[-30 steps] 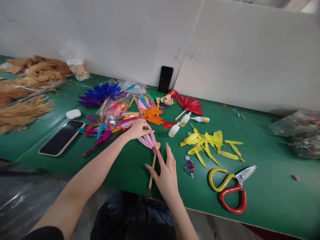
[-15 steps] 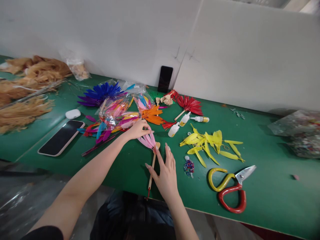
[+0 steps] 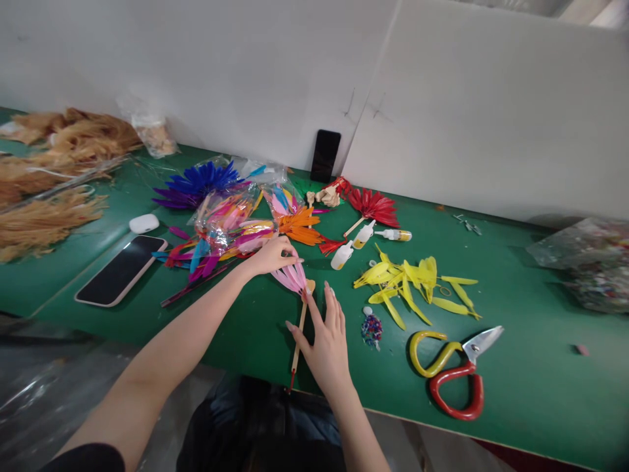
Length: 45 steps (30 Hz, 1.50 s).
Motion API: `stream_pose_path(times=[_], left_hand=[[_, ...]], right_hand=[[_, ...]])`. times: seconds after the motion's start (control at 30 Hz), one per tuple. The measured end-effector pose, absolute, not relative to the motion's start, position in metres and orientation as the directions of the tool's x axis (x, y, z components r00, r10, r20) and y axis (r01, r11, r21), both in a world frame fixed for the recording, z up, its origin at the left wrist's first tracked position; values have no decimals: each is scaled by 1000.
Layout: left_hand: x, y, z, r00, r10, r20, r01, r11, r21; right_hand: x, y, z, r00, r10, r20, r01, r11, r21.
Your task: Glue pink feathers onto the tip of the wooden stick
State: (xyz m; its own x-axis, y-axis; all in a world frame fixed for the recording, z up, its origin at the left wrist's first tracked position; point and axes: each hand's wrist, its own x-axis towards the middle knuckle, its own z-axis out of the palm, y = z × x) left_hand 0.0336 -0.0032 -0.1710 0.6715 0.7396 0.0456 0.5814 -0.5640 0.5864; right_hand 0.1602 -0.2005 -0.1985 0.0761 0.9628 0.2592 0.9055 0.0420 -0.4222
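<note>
Pink feathers [image 3: 291, 279] fan out from the head of a small wooden fan handle [image 3: 298, 341], which lies on the green table with a red cord at its lower end. My left hand [image 3: 271, 254] pinches the pink feathers between thumb and fingers near their tips. My right hand [image 3: 324, 331] has its fingers spread, with the index fingertip pressing where the feather quills meet the handle head. To the right lie loose yellow feathers [image 3: 410, 278] and a small cluster of coloured beads [image 3: 372, 330].
Scissors [image 3: 457, 373] lie at the right front. Glue bottles [image 3: 364, 234], a red feather fan [image 3: 376, 206] and an orange one [image 3: 299, 226] sit behind my hands. A phone [image 3: 116, 270], bagged feathers [image 3: 223, 213] and tan fibre bundles [image 3: 73, 147] are leftward. A white wall [image 3: 457, 118] bounds the back.
</note>
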Motion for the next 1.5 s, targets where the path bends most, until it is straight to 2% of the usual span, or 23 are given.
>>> stream_pose_path(times=[0.23, 0.47, 0.67, 0.8, 0.9, 1.0, 1.07, 1.1, 1.2, 1.27, 1.33, 1.5], left_hand=[[24, -3, -157, 572, 820, 7, 694, -489, 528], [12, -1, -155, 663, 747, -55, 655, -543, 525], [15, -4, -160, 680, 733, -21, 619, -558, 553], [18, -4, -159, 649, 761, 7, 664, -571, 482], [8, -16, -146, 557, 820, 130, 719, -555, 419], [-27, -44, -133, 326, 856, 400, 806, -473, 355], [-64, -68, -134, 27, 843, 537, 923, -227, 310], [-85, -79, -140, -85, 825, 559, 953, -95, 286], [-144, -106, -167, -184, 850, 493, 976, 99, 192], [-172, -116, -186, -154, 890, 430, 983, 95, 155], [-187, -122, -197, -154, 878, 454, 985, 100, 141], [-183, -126, -191, -160, 864, 478, 986, 112, 127]], right_hand=[[159, -201, -196, 76, 963, 258, 909, 39, -415], [159, -202, -198, 69, 960, 272, 908, 52, -416], [159, -202, -201, 56, 961, 272, 912, 61, -406], [159, -202, -202, 61, 960, 273, 913, 57, -405], [159, -203, -204, 70, 957, 282, 910, 55, -410], [159, -203, -207, 78, 950, 303, 905, 59, -420], [159, -203, -209, 85, 949, 302, 903, 55, -426], [159, -203, -209, 88, 949, 301, 903, 52, -427], [159, -203, -209, 89, 952, 293, 900, 49, -433], [159, -204, -208, 92, 954, 286, 896, 46, -442], [159, -205, -207, 98, 956, 277, 891, 40, -452], [159, -205, -209, 94, 956, 277, 888, 45, -457]])
